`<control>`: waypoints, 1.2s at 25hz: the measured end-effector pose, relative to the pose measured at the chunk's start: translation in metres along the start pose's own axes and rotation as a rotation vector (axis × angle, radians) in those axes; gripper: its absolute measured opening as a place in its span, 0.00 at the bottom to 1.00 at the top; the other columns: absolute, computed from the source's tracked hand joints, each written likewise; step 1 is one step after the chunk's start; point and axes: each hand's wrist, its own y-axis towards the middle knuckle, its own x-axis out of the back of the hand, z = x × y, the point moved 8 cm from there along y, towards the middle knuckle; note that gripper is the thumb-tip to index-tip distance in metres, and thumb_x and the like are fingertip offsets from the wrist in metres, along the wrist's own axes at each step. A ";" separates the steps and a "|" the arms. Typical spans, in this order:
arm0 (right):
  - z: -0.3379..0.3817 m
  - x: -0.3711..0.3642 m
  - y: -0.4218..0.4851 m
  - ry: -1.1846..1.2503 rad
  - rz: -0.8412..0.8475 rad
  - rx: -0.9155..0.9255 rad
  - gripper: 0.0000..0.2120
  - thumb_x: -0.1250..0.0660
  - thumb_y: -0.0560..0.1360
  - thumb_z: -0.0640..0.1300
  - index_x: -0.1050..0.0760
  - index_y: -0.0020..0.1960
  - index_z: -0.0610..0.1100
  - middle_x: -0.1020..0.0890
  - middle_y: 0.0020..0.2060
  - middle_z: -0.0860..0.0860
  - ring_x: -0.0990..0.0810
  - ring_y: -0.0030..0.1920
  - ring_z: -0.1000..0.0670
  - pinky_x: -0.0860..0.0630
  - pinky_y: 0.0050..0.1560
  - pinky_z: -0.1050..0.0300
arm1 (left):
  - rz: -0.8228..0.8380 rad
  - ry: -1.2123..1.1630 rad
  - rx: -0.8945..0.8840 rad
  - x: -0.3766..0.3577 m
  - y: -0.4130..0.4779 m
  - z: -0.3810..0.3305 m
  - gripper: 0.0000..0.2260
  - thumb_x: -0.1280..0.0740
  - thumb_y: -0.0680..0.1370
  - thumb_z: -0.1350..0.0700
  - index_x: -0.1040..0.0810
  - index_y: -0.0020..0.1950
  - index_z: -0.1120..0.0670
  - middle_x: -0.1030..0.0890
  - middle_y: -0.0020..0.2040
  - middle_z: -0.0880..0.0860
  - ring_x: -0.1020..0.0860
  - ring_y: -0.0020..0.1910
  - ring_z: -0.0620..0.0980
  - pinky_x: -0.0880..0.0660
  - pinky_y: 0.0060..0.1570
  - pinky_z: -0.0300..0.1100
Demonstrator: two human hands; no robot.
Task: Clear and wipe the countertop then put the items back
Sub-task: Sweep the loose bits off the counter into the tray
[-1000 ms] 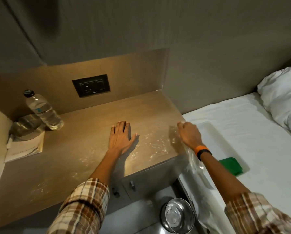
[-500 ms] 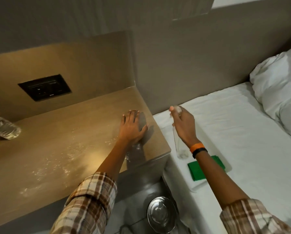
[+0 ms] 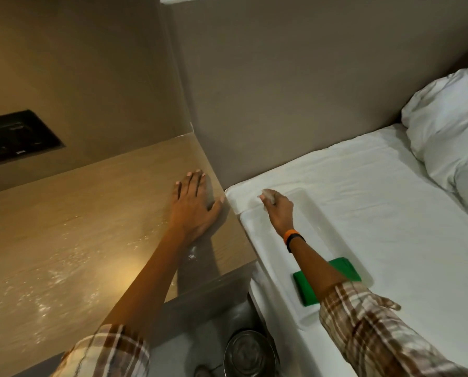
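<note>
**Fingers flat on a wet desk, wiping not yet begun**

The fingers [image 3: 190, 180] of the left hand [image 3: 193, 210] lie spread and released, palm down on the far right corner of the desk [image 3: 72, 227], grasping nothing. The fingers of the right hand [image 3: 277, 209] are curled closed around a small pale, clear object; it is blurred, so what it is cannot be told for sure. That hand hangs over the far end of a white tray [image 3: 333, 235] lying on the bed [image 3: 390, 213], just beside the desk's right edge.

Outward from the left hand, the part of the desk in view carries no items, so the clearing looks done here, though its left end is out of frame. Droplets and wet streaks [image 3: 64, 276] glint over much of the surface, and a small white patch sits near the left forearm, which suggests the surface is wetted but not yet wiped dry.

A green cloth [image 3: 307, 291] lies folded at the near end of the tray, partly hidden by the right forearm and not in either hand. By my reading, the wiping itself remains, then returning the items. A metal bin [image 3: 250, 355] stands on the floor below.
</note>
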 end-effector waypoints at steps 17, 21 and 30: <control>0.008 0.023 -0.018 -0.557 0.067 0.149 0.29 0.32 0.79 0.53 0.35 0.77 0.47 0.43 0.80 0.43 0.39 0.78 0.42 0.32 0.74 0.45 | 0.029 -0.040 -0.063 0.018 -0.032 -0.051 0.42 0.54 0.77 0.28 0.54 0.82 0.53 0.53 0.83 0.54 0.58 0.82 0.55 0.58 0.80 0.57; 0.011 0.056 -0.067 -0.782 0.020 0.279 0.30 0.37 0.79 0.60 0.35 0.76 0.48 0.43 0.80 0.43 0.43 0.80 0.41 0.40 0.78 0.42 | -0.035 -0.085 -0.288 0.016 -0.060 -0.147 0.38 0.48 0.78 0.33 0.46 0.81 0.54 0.46 0.82 0.55 0.50 0.82 0.56 0.52 0.80 0.55; -0.168 0.140 -0.102 -0.806 0.093 -0.184 0.34 0.38 0.79 0.61 0.41 0.79 0.47 0.45 0.81 0.43 0.44 0.80 0.40 0.43 0.80 0.42 | 0.389 -0.087 -0.372 -0.187 -0.090 -0.240 0.35 0.39 0.80 0.44 0.49 0.81 0.56 0.46 0.82 0.57 0.48 0.81 0.57 0.46 0.79 0.51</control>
